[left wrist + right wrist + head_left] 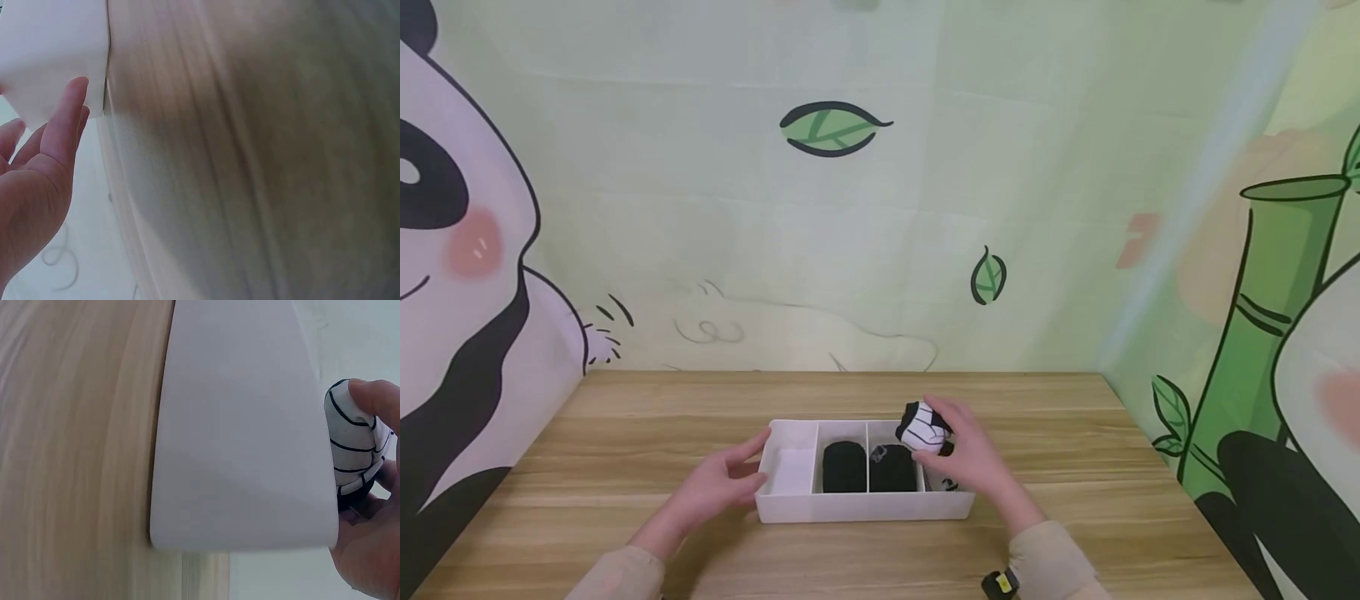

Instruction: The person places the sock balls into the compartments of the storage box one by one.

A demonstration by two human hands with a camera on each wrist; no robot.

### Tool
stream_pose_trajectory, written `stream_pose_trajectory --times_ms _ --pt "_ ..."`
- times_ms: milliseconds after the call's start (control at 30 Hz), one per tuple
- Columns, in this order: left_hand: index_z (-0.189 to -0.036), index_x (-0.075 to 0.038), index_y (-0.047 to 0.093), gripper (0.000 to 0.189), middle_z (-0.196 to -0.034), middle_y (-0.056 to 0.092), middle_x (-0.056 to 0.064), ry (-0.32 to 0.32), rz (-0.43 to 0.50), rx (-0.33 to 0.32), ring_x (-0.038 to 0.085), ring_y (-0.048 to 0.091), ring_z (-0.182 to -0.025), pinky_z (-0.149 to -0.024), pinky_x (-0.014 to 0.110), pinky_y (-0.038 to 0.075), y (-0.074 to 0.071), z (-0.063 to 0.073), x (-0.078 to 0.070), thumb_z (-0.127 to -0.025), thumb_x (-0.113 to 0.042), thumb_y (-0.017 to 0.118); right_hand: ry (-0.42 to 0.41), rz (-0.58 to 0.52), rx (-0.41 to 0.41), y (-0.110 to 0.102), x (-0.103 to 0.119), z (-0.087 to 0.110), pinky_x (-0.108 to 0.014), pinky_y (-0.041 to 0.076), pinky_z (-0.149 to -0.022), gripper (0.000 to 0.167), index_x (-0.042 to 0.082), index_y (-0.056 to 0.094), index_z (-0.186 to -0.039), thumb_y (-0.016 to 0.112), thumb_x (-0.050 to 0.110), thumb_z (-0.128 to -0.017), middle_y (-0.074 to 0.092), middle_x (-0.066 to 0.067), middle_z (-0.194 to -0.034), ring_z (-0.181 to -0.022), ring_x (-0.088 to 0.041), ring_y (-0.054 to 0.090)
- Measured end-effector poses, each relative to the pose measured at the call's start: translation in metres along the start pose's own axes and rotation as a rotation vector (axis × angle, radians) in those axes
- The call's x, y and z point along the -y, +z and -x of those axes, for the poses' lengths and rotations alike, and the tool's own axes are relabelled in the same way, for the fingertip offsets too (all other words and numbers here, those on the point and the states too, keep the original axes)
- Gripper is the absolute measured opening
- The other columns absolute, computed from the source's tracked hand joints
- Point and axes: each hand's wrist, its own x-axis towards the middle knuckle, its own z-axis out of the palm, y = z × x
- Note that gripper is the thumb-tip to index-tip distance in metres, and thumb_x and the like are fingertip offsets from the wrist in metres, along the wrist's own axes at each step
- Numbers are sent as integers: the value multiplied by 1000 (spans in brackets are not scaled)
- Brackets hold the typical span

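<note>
A white divided box (865, 507) sits on the table. My right hand (976, 458) pinches a rolled sock bundle (922, 431), white with black lines, above the box's right end; the right wrist view shows the thumb pressed on this striped sock bundle (350, 434). Two black rolled sock bundles stand in the middle compartments, one plain (844, 467), the other (892, 468) with a grey mark. A dark-patterned item (950, 483) shows in the rightmost compartment, partly hidden by my right hand. With fingers extended, my left hand (722, 477) touches the box's left end.
The wood-grain table (820, 562) runs back to a pale green wall cloth (1037, 150) printed with pandas, leaves and bamboo. A small black device with a yellow face (1001, 583) is by the right sleeve (1051, 560).
</note>
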Motion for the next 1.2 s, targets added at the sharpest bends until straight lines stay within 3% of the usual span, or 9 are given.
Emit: stream_pose_trajectory --times_ms 867,1200 --pt "-153 -15 38 70 -156 34 18 -7 -15 4 41 49 -130 -90 40 56 0 1 -1 -92 -17 72 -97 -109 80 42 34 -8 -48 48 -97 76 11 50 -144 84 23 -78 50 -13 -139 -120 -29 53" --pt "-154 -16 37 70 -156 34 18 -11 -13 2 41 49 -130 -90 41 55 0 2 -3 -92 -15 71 -134 -80 125 57 49 -13 -47 49 -98 78 11 48 -146 84 28 -78 50 -10 -138 -119 -28 54"
